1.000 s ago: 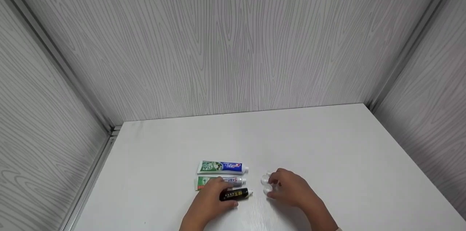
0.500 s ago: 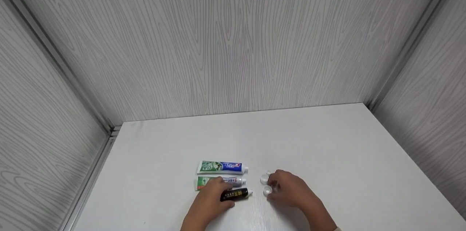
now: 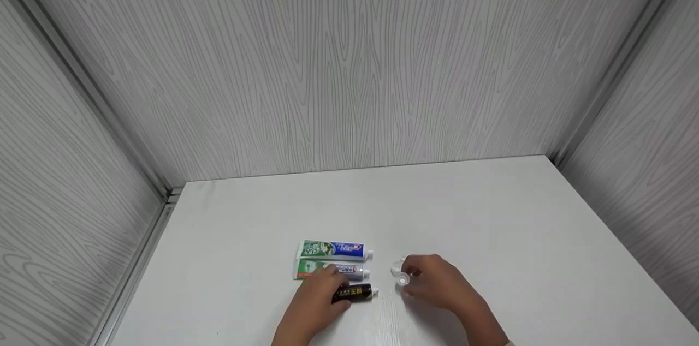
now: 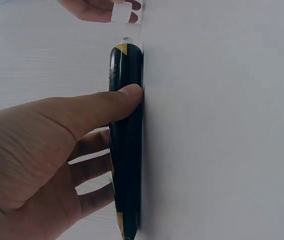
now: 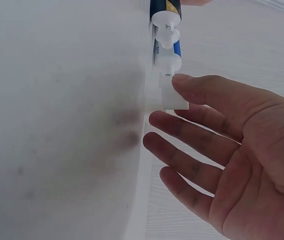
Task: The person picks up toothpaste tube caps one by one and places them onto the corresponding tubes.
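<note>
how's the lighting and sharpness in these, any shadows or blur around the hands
Head: fairly even light, with a soft shadow below the right hand; left wrist: a soft shadow beside the black tube; right wrist: blurry dark patches of shadow on the white table, and the white cap looks pale, with little contrast.

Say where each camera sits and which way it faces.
Head: on the head, forward and down at the tabletop; left hand, right hand show.
Left wrist: on that wrist, toward the black tube; left hand, part of right hand show.
Right wrist: on that wrist, toward the white cap; right hand, sliver of left hand show.
Both wrist views share the black tube and white cap.
</note>
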Available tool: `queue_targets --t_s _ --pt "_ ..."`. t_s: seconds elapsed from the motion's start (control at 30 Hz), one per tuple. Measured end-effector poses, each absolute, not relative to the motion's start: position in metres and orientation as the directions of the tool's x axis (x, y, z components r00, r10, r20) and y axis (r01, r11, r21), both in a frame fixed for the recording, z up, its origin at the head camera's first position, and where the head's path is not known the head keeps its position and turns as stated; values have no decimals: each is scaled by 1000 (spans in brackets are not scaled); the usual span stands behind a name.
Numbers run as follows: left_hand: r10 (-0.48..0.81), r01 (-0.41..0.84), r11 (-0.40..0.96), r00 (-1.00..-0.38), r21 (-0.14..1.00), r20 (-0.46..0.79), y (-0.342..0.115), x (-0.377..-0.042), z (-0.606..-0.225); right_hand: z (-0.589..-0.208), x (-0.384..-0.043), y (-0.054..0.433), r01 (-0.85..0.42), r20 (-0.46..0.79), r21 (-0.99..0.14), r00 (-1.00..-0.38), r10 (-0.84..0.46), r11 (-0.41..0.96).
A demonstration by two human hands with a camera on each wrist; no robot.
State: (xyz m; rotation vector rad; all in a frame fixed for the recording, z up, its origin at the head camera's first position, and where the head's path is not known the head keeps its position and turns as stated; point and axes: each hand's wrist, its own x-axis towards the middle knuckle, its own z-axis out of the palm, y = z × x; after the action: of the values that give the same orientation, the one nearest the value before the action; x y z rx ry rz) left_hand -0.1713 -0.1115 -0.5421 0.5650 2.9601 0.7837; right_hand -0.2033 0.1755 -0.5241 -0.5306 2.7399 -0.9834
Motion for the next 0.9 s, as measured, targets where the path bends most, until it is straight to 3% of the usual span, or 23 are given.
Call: queue_targets --t_s 0.43,0.9 --pt "354 321 767 -934 556 51 -115 -171 -537 -519 -205 182 -289 -26 -654 -915 -402 700" --pt "358 354 651 -923 671 139 -113 -171 -528 -505 -203 190 -305 43 -647 -930 -366 699"
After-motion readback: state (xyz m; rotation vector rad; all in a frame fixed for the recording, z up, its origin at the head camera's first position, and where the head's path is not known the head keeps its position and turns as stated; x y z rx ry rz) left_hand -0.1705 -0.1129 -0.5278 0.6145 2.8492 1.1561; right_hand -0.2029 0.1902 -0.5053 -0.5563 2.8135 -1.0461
